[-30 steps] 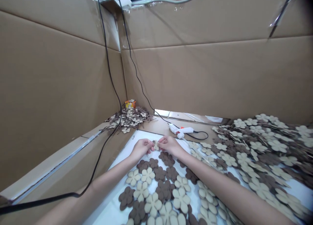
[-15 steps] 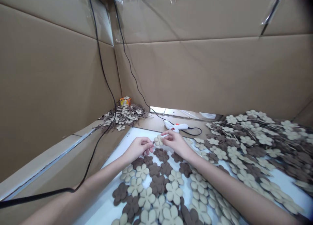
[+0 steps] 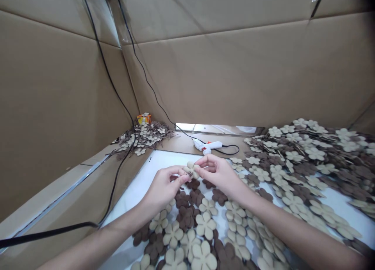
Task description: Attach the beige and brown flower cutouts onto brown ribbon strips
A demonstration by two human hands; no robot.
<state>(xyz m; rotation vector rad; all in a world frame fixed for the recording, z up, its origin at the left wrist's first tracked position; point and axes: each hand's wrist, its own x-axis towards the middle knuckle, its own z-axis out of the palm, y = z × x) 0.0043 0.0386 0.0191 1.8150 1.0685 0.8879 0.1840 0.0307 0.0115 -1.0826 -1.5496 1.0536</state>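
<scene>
A cream five-petal flower cutout (image 3: 192, 166) is held up between both hands, over the far part of the white board (image 3: 146, 172). My right hand (image 3: 218, 174) pinches its right edge between thumb and fingers. At its lower left side, the thumb and forefinger of my left hand (image 3: 166, 184) are pressed together on a thin brownish piece that touches the flower; its exact kind is too small to make out. Below the hands lie brown flower cutouts (image 3: 186, 217) and more cream flower cutouts (image 3: 205, 225), some overlapping.
A white glue gun (image 3: 206, 145) lies behind the hands, its black cord (image 3: 158, 100) running up the cardboard wall (image 3: 211, 82). Large flower piles (image 3: 295, 156) spread on the right. Small flowers with thin brown strips (image 3: 146, 137) heap at the back left, near an orange-yellow packet (image 3: 144, 118).
The cream flower has been lifted and tilted up from the board. My left hand has moved right and now meets the flower and my right hand. The camera view has shifted slightly.
</scene>
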